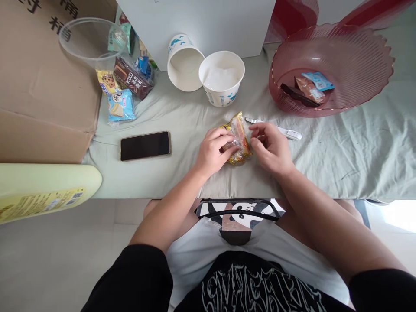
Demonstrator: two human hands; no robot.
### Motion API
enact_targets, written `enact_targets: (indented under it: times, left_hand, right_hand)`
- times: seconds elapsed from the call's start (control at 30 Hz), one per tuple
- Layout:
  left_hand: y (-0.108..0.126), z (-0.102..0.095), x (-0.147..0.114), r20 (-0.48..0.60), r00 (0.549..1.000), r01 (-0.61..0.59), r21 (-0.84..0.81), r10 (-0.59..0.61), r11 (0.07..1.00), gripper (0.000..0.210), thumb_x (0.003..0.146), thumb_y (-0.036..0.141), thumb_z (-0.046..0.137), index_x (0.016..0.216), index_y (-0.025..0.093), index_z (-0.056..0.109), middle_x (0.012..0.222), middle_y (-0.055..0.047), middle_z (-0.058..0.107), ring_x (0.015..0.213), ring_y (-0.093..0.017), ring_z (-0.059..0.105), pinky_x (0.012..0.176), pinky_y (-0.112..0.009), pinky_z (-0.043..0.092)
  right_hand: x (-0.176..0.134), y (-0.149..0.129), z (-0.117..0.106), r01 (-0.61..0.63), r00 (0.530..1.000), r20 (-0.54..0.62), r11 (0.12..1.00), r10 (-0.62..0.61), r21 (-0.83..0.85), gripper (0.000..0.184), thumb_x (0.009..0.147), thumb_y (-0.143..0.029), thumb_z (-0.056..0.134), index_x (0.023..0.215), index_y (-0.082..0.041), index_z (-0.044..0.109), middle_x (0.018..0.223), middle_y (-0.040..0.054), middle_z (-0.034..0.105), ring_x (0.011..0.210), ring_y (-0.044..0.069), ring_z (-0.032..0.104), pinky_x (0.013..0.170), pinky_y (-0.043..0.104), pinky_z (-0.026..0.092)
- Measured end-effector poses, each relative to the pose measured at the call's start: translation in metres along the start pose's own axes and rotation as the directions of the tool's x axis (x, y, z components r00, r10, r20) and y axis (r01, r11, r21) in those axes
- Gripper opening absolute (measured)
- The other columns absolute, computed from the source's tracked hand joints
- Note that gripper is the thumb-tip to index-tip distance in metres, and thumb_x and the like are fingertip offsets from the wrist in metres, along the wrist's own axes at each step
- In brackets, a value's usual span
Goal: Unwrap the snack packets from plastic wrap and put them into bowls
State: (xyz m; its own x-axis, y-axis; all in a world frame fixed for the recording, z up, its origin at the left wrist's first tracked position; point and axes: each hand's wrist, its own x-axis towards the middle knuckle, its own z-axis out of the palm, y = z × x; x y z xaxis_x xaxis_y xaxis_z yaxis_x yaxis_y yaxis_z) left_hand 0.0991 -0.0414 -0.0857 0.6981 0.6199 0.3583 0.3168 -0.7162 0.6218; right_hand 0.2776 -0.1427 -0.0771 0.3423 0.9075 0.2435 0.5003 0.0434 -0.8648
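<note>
A clear-and-yellow snack packet [239, 134] lies on the cloth in front of me. My left hand [214, 149] grips its left side, fingers and thumb bent over the wrapper. Just right of the packet is my right hand [271, 147], its fingers loosely curled and the thumb apart from the index finger, with nothing visible between them. Whether its fingertips touch the wrapper's edge is hard to see. Behind that hand lies a slim white-handled knife [290, 133], partly covered by the fingers.
Two paper cups stand behind: one tipped cup [185, 65] and one upright cup [222, 93] with white stuff inside. A pink ribbed bowl [354, 95] holds several packets. To the left are a phone [145, 146], wrapped snacks [133, 78], a clear tub [92, 39] and a cardboard box [48, 86].
</note>
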Motion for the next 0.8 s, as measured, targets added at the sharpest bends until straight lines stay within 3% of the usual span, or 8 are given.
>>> enact_targets:
  times: [0.07,0.13,0.23,0.33,0.43,0.57,0.7,0.8]
  left_hand:
    - [0.000,0.002,-0.001,-0.014,1.000,0.000,0.010,0.000,1.000,0.010,0.092,0.034,0.074,0.095,0.025,0.078,0.106,-0.007,0.070,0.106,-0.024,0.066,0.093,-0.042,0.057]
    - [0.001,0.005,-0.002,-0.035,0.999,0.010,0.030,-0.009,0.999,0.007,0.092,0.031,0.074,0.093,0.027,0.079,0.109,-0.007,0.068,0.110,-0.025,0.063,0.093,-0.042,0.056]
    - [0.001,0.007,-0.003,-0.076,0.997,0.025,0.042,-0.021,0.999,0.005,0.090,0.030,0.076,0.092,0.027,0.080,0.112,-0.008,0.064,0.113,-0.025,0.061,0.093,-0.042,0.056]
    - [0.003,0.007,-0.003,-0.066,0.997,0.041,-0.006,-0.042,0.999,0.011,0.089,0.025,0.076,0.100,0.025,0.075,0.105,-0.006,0.064,0.100,-0.021,0.064,0.086,-0.037,0.057]
    - [0.006,0.005,-0.002,-0.053,0.993,0.098,-0.083,-0.103,0.992,0.021,0.084,0.016,0.077,0.100,0.024,0.067,0.096,-0.001,0.065,0.084,-0.016,0.063,0.075,-0.029,0.055]
    - [0.008,0.003,0.001,-0.082,0.984,0.143,-0.172,-0.159,0.975,0.018,0.080,0.013,0.079,0.083,0.020,0.062,0.085,0.002,0.063,0.071,-0.011,0.060,0.068,-0.024,0.052]
    - [0.006,-0.002,0.001,-0.025,0.977,0.195,-0.285,-0.211,0.939,0.008,0.083,0.019,0.077,0.080,0.019,0.069,0.084,0.001,0.065,0.068,-0.010,0.061,0.067,-0.025,0.054]
    - [0.003,-0.011,-0.003,0.085,0.970,0.243,-0.418,-0.229,0.875,0.009,0.083,0.022,0.074,0.091,0.018,0.075,0.103,-0.005,0.073,0.080,-0.013,0.070,0.075,-0.027,0.060]
  right_hand:
    - [0.001,0.002,0.002,0.045,0.996,-0.074,0.997,-0.049,-0.061,0.046,0.083,-0.025,0.061,0.129,-0.023,0.066,0.120,0.0111,0.070,0.099,0.026,0.068,0.079,0.040,0.059]
    - [0.002,0.004,0.006,0.099,0.993,-0.050,0.987,-0.106,-0.126,0.049,0.084,-0.024,0.063,0.133,-0.024,0.066,0.132,0.0126,0.067,0.110,0.029,0.067,0.089,0.045,0.059]
    - [0.002,0.005,0.011,0.162,0.987,0.007,0.970,-0.164,-0.183,0.033,0.090,-0.024,0.060,0.118,-0.026,0.076,0.126,0.0114,0.068,0.112,0.029,0.067,0.099,0.048,0.056]
    - [0.000,0.004,0.013,0.191,0.981,0.000,0.956,-0.196,-0.221,0.027,0.094,-0.024,0.059,0.109,-0.028,0.081,0.114,0.0104,0.069,0.106,0.029,0.066,0.098,0.050,0.055]
    - [-0.002,0.002,0.012,0.233,0.972,0.033,0.940,-0.232,-0.249,0.029,0.096,-0.025,0.057,0.109,-0.028,0.083,0.108,0.0094,0.069,0.102,0.028,0.065,0.098,0.051,0.052]
    - [-0.003,0.002,0.011,0.282,0.958,0.122,0.920,-0.258,-0.272,0.030,0.096,-0.034,0.059,0.115,-0.027,0.081,0.114,0.0105,0.068,0.106,0.029,0.061,0.102,0.053,0.048]
    - [-0.004,0.004,0.012,0.268,0.963,0.111,0.913,-0.246,-0.307,0.028,0.096,-0.032,0.061,0.115,-0.029,0.082,0.114,0.0101,0.068,0.105,0.029,0.059,0.100,0.053,0.048]
    - [-0.004,0.006,0.014,0.253,0.967,0.069,0.919,-0.244,-0.301,0.026,0.096,-0.029,0.063,0.111,-0.029,0.083,0.111,0.0094,0.069,0.103,0.028,0.060,0.095,0.049,0.051]
